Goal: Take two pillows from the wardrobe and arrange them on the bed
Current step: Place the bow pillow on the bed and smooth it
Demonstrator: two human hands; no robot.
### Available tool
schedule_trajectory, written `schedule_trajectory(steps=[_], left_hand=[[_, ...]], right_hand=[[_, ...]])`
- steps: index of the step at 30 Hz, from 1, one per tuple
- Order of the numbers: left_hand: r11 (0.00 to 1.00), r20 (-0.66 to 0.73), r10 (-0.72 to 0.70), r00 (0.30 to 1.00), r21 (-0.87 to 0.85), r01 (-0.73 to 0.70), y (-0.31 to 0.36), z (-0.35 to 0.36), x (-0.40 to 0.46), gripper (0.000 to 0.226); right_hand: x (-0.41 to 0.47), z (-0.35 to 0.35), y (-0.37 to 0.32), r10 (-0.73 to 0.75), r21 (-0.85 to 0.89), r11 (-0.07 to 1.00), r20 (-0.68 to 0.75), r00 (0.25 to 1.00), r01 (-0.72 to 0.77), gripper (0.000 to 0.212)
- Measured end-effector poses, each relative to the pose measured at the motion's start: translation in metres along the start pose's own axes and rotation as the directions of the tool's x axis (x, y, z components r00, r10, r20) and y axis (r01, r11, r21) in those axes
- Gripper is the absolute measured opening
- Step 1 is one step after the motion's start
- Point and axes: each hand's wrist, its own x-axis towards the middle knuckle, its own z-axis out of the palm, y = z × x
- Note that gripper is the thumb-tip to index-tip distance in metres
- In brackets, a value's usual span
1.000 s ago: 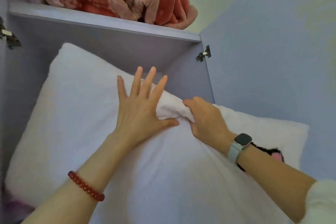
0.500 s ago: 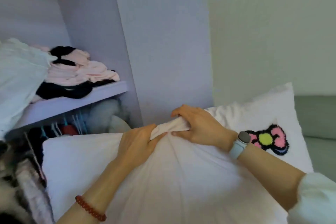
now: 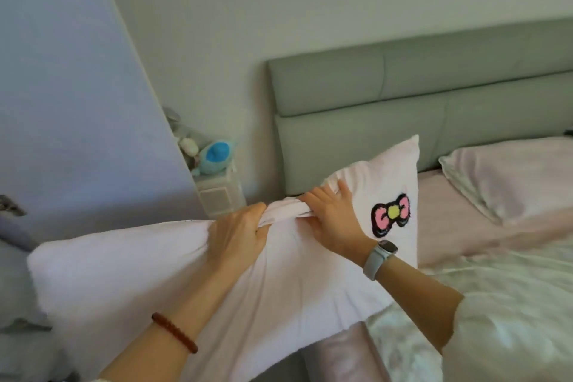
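Observation:
I hold a large white pillow (image 3: 130, 282) with a pink bow patch in front of me, clear of the wardrobe. My left hand (image 3: 238, 236) and my right hand (image 3: 331, 217) both grip a bunched fold of its cover at the top edge, close together. The pillow hangs over the bed's near left corner. A second pillow (image 3: 511, 177), pale pink, lies flat on the bed (image 3: 496, 282) against the grey-green headboard (image 3: 418, 96).
The lilac wardrobe door (image 3: 77, 102) stands open on the left. Between it and the bed is a small white bedside unit (image 3: 220, 195) with a blue plush toy (image 3: 214, 158) on top. A light crumpled duvet covers the near part of the bed.
I turned from the wardrobe toward the bed, carrying the pillow out with me. My left hand went from lying flat on the pillow to gripping the fold beside my right hand.

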Motion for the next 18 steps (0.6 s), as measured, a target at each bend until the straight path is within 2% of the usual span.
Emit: schedule_trajectory(steps=[3,6,9,11,16,18], left_hand=[[0.984,0.031,0.081,0.996,-0.16,-0.075,0.026,0.026,0.008,0.01],[0.946,0.046,0.138,0.989,-0.303,-0.118,0.049,0.051,0.025,0.024],[0.913,0.046,0.198,0.979,-0.371,-0.167,0.073,0.075,0.054,0.025],[0.896,0.058,0.202,0.978,-0.415,-0.16,0.089,0.093,0.078,0.027],[0.83,0.116,0.181,0.977,-0.551,-0.088,0.121,0.152,0.164,0.014],[0.807,0.18,0.172,0.968,-0.59,-0.034,0.129,0.182,0.207,0.016]], right_hand=[[-0.025,-0.012,0.02,0.147,-0.054,0.987,-0.11,0.983,-0.154,0.027],[-0.035,-0.025,0.041,0.254,-0.076,0.959,-0.196,0.947,-0.273,0.029],[-0.033,-0.038,0.068,0.328,-0.11,0.922,-0.281,0.902,-0.37,0.028],[-0.024,-0.043,0.09,0.365,-0.12,0.9,-0.315,0.876,-0.418,0.028],[0.026,-0.046,0.168,0.398,-0.145,0.863,-0.396,0.828,-0.484,0.022],[0.053,-0.041,0.208,0.416,-0.156,0.847,-0.398,0.818,-0.507,0.022]])
